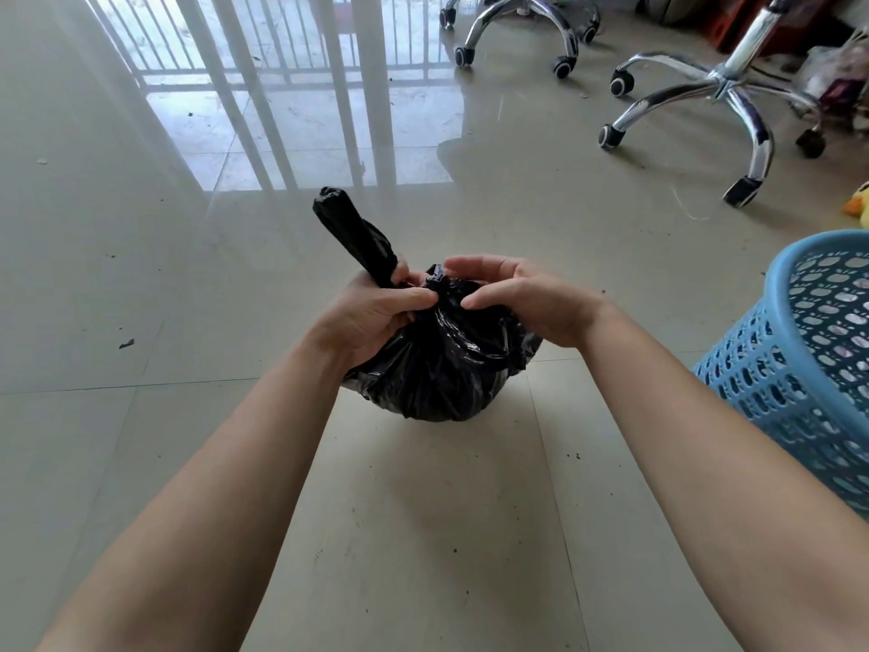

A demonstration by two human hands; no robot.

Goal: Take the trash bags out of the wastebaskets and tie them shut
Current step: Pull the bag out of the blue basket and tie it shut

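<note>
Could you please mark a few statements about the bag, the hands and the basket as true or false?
1. The black trash bag is out of the wastebasket. True.
2. The left hand grips the bag's twisted neck. True.
3. The wastebasket is red. False: it is blue.
4. The wastebasket stands to the person's left. False: it stands to their right.
5. The right hand is well away from the bag. False: its fingers are at the bag's knot.

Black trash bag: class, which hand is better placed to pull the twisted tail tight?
Left. The left hand grips the twisted tail at the neck of the black trash bag; the right hand lies open beside it, gripping nothing.
</note>
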